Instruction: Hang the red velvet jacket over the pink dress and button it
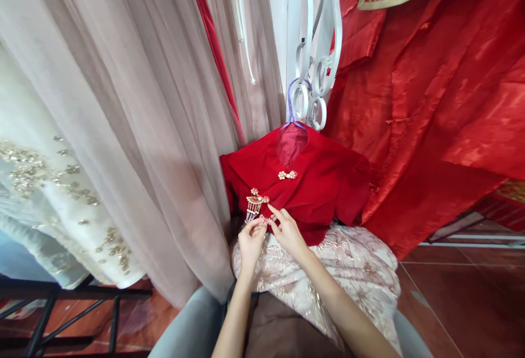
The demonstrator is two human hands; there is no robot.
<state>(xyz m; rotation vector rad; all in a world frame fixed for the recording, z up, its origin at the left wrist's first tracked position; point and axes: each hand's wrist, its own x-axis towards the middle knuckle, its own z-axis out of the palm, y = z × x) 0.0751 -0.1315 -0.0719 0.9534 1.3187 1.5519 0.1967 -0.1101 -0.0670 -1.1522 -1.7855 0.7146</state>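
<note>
A red velvet jacket (311, 199) hangs in front of me on a purple hanger (291, 101). One flower-shaped frog button (287, 175) sits below its collar. Lower down, a second flower button (262, 199) has a beaded tassel (253, 209) beside it. At the jacket's lower front edge, my left hand (252, 238) pinches a small beaded flower button (266, 219). My right hand (286, 229) meets it there, thumb near the same button and index finger reaching up to the velvet. Whether the right fingers grip anything is hard to see.
Sheer pinkish curtain-like fabric (164, 128) hangs at the left, near a white beaded gown (90, 199). Red satin garments (410, 117) hang at the right. A white scrolled metal rack (338, 30) holds the hanger. Pale floral brocade (353, 270) lies over my lap.
</note>
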